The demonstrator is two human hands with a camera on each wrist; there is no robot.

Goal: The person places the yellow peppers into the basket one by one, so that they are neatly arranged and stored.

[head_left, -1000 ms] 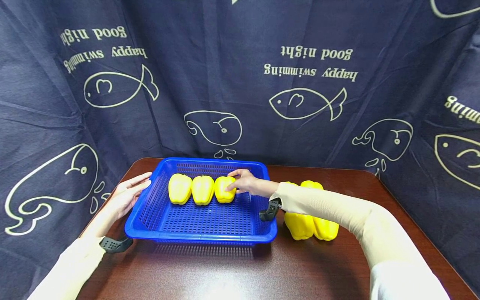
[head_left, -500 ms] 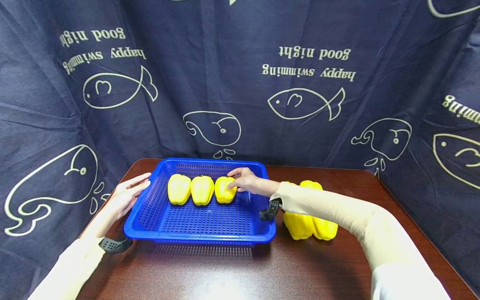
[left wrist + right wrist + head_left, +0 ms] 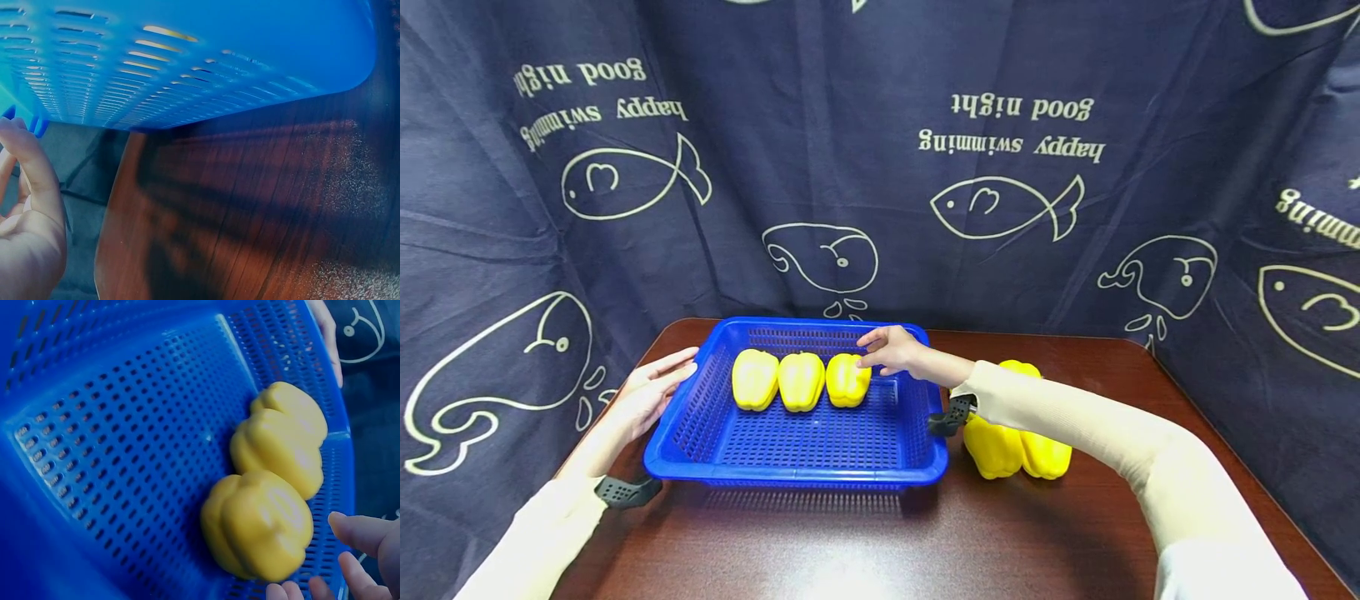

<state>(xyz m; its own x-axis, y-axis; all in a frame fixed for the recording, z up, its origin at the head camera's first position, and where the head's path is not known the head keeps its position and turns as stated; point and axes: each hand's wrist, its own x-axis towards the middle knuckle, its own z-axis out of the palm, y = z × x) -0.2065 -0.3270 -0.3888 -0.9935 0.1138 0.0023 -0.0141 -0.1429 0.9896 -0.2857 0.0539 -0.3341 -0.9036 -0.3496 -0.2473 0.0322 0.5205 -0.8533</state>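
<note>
A blue plastic basket (image 3: 805, 477) with slotted walls stands on the table, tilted toward the camera. Inside, three yellow bell peppers lie in a row: a left pepper (image 3: 755, 380), a middle pepper (image 3: 801, 382) and a right pepper (image 3: 847, 381). My right hand (image 3: 895, 350) hovers by the right pepper, fingers spread and holding nothing; the right wrist view shows a gap between thumb and the nearest pepper (image 3: 259, 525). My left hand (image 3: 651, 392) touches the basket's left rim from outside with extended fingers. In the left wrist view, the left hand (image 3: 31, 219) is beside the basket wall (image 3: 300, 44).
More yellow bell peppers (image 3: 994, 450) lie on the brown table (image 3: 760, 550) right of the basket, partly hidden under the right forearm. A dark blue curtain (image 3: 820, 150) with fish and whale drawings hangs behind the table and at both sides.
My right hand has let go of the right pepper and drawn up and slightly right, its fingers now off it. The left hand stays at the basket rim.
</note>
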